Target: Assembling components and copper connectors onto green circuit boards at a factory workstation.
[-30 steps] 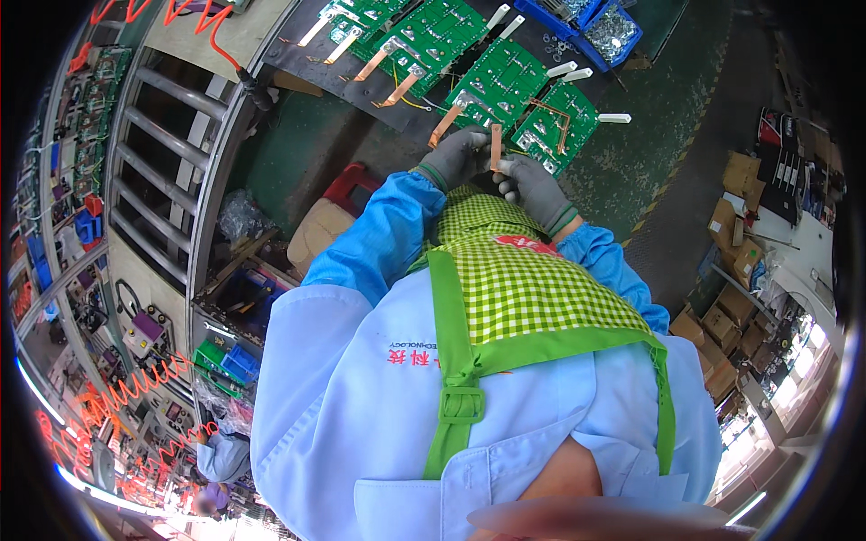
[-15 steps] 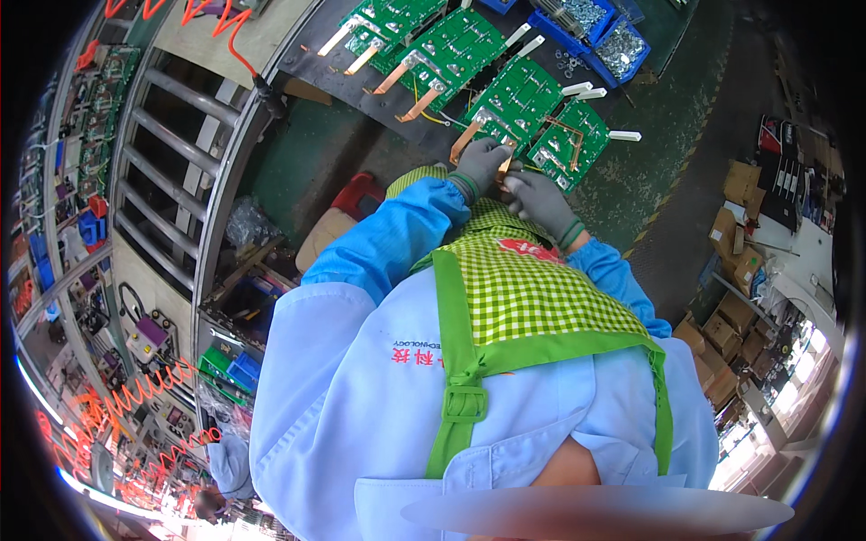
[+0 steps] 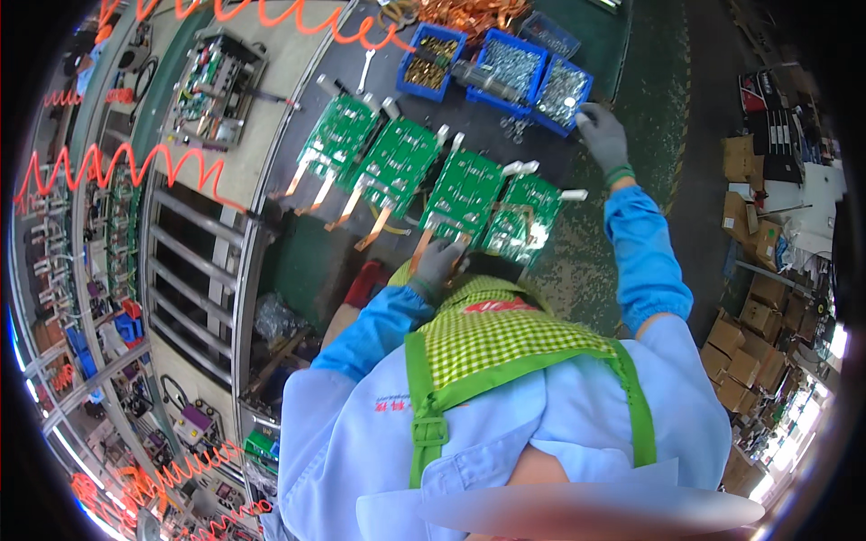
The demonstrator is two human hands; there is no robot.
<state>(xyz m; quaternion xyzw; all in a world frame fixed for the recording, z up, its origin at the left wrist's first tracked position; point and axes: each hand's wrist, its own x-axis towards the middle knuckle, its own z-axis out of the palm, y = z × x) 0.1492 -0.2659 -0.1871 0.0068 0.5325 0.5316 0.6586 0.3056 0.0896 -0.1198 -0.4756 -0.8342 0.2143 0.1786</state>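
Four green circuit boards lie in a row on the dark bench; copper strips stick out of the near edges of several. My left hand [image 3: 437,268], in a grey glove, is closed around a copper strip [image 3: 420,250] at the near edge of the third circuit board [image 3: 463,194]. To its right lies the fourth circuit board [image 3: 526,213], with a copper piece on top. My gloved right hand [image 3: 603,137] reaches far right to the rim of a blue bin [image 3: 561,96] of small silvery hardware. Its fingers are curled together; what they hold, if anything, cannot be made out.
Beside that bin stand a blue bin [image 3: 511,65] of silvery parts and a blue bin [image 3: 431,61] of brass-coloured parts. A power screwdriver [image 3: 487,79] lies across them. Copper pieces [image 3: 469,16] are heaped behind. A wrench [image 3: 365,70] and loose washers [image 3: 514,129] lie on the bench.
My right hand has left the copper strips near my left hand and moved far right to the bin. My left hand stays at the third board. The view has shifted, showing more of the bench's far side.
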